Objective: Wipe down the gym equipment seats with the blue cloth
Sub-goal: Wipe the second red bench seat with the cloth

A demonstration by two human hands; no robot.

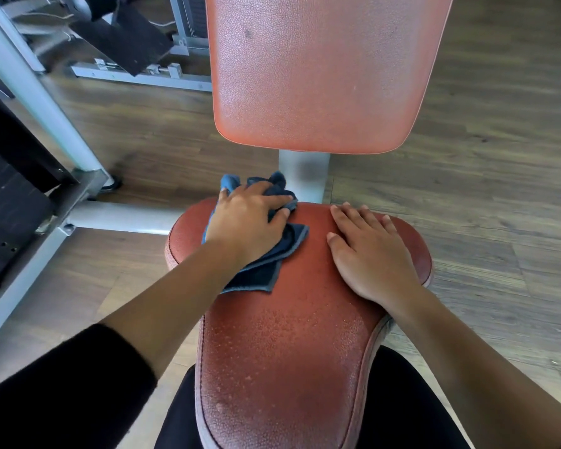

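Two bare hands were on one seat, with a single cloth under one of them. The left hand (pixel 245 222) lay on top of the crumpled dark blue cloth (pixel 266 270), fingers nearly straight, pressing it onto the rounded red textured vinyl seat pad (pixel 289 335). The cloth bunched up beyond the fingertips and trailed back beneath the wrist. Just to its right, clear of the cloth, the right hand (pixel 370 251) rested flat on the same pad, fingers straight, holding nothing. Beyond both hands, one matching red back pad (pixel 314 76) stood on a grey metal post (pixel 305 176) above the wood-plank floor (pixel 483 157).
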